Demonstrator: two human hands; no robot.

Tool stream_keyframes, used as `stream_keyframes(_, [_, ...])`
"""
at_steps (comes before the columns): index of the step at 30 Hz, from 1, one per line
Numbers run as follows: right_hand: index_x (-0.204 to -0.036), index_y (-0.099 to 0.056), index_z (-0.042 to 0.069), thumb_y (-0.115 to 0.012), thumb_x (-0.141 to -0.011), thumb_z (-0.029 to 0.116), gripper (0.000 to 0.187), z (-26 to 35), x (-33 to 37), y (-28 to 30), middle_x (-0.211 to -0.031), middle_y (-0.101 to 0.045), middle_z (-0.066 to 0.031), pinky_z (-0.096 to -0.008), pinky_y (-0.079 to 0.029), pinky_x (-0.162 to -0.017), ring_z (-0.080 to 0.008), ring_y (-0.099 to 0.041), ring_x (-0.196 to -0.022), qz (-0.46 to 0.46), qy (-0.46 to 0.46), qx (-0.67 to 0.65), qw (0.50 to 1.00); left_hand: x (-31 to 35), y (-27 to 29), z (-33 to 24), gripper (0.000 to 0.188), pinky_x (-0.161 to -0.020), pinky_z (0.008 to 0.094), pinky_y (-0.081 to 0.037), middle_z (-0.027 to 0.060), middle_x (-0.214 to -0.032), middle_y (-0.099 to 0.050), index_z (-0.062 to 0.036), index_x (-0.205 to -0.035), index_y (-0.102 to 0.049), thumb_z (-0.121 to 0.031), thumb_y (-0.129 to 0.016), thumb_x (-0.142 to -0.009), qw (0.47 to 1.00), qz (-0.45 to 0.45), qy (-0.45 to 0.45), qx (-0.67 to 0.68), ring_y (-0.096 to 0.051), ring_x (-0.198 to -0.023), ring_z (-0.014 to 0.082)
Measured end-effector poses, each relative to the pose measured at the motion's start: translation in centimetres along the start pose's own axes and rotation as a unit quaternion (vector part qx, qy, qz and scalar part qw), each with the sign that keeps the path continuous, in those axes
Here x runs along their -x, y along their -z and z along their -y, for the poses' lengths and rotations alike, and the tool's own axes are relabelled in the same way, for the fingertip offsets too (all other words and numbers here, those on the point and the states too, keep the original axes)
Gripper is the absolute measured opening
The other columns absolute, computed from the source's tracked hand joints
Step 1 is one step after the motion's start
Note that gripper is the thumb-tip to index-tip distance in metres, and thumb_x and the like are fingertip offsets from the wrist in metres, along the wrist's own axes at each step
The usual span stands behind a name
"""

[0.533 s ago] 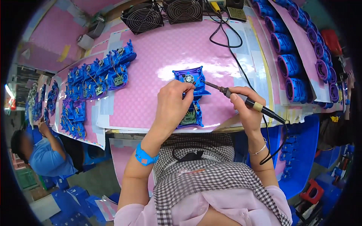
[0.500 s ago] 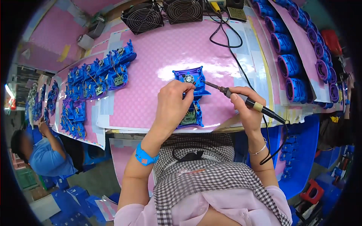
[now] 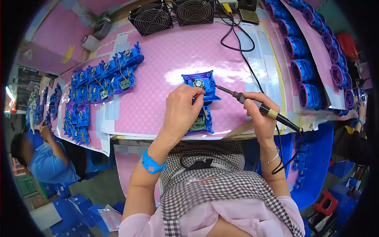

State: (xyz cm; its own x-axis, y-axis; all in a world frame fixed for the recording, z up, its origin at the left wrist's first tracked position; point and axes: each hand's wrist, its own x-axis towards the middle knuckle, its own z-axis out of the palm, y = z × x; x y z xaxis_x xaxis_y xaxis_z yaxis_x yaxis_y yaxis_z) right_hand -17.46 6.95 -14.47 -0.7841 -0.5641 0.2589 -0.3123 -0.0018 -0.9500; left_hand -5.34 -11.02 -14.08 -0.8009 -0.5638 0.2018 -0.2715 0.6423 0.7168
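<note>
In front of me on the pink mat lies a blue plastic housing with a round speaker in its upper part. Its lower part carries a green circuit board. My left hand reaches over the housing, thumb and forefinger pinched close beside the speaker. Whatever sits between those fingertips is too small to make out, though a thin wire runs nearby. My right hand grips a soldering iron like a pen. The iron's tip points left and meets the housing's right side near the speaker; exact contact is unclear.
Several open blue housings with boards stand in rows at left. Two black fans are at the back. The iron's black cord crosses the mat. Blue-purple round parts line the right, above a blue bin. A co-worker sits left.
The soldering iron and my right hand have shifted very slightly to the right and down. My left hand stays in place. At far right, another person's hand has come into view.
</note>
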Motion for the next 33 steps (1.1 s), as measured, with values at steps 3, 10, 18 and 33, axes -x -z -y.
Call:
stream_keyframes(3, [-0.098, -0.068, -0.004, -0.065, -0.083, 0.005, 0.017, 0.0, 0.1, 0.1, -0.074, -0.063, -0.0054, -0.0193, -0.042, -0.052, -0.0071, -0.054, -0.059, -0.002, 0.0, -0.005, 1.0, 0.0, -0.1, -0.1, 0.012, -0.067, 0.0389, -0.051, 0.0146, -0.08, -0.065, -0.0024, -0.087, -0.071, -0.007, -0.066, -0.077, 1.0, 0.002, -0.001, 0.004, -0.064, -0.073, 0.0293])
stream_keyframes(10, [-0.098, -0.068, -0.004, -0.064, -0.083, 0.005, 0.018, 0.1, 0.1, 0.1, -0.074, -0.063, -0.0062, -0.0199, -0.042, -0.052, -0.0075, -0.054, -0.059, -0.002, -0.007, -0.016, 1.0, 0.1, 0.2, -0.1, 0.013, -0.059, 0.0308, -0.048, 0.0112, -0.081, -0.068, -0.0022, -0.088, -0.072, -0.008, -0.07, -0.077, 1.0, -0.006, -0.008, -0.003, -0.064, -0.068, 0.0207])
stream_keyframes(18, [-0.097, -0.068, -0.004, -0.064, -0.083, 0.005, 0.016, 0.3, 0.1, -0.9, -0.076, -0.064, -0.0066, -0.0198, -0.043, -0.053, -0.0076, -0.055, -0.06, 0.012, -0.001, -0.033, 0.999, 0.1, 0.0, -0.5, 0.012, -0.055, 0.0288, -0.046, 0.0087, -0.078, -0.068, -0.0019, -0.085, -0.071, -0.009, -0.074, -0.075, 0.994, -0.101, -0.046, -0.024, -0.059, -0.061, 0.0163])
stream_keyframes(33, [-0.096, -0.068, -0.003, -0.065, -0.083, 0.004, 0.015, 0.0, 0.1, -1.9, -0.076, -0.065, -0.0055, -0.0195, -0.042, -0.053, -0.0065, -0.056, -0.061, 0.055, 0.032, -0.016, 0.998, 0.7, 0.0, -0.1, 0.011, -0.058, 0.0272, -0.047, 0.0103, -0.079, -0.07, 0.0002, -0.085, -0.072, -0.006, -0.07, -0.077, 0.995, -0.072, 0.058, 0.037, -0.062, -0.064, 0.014])
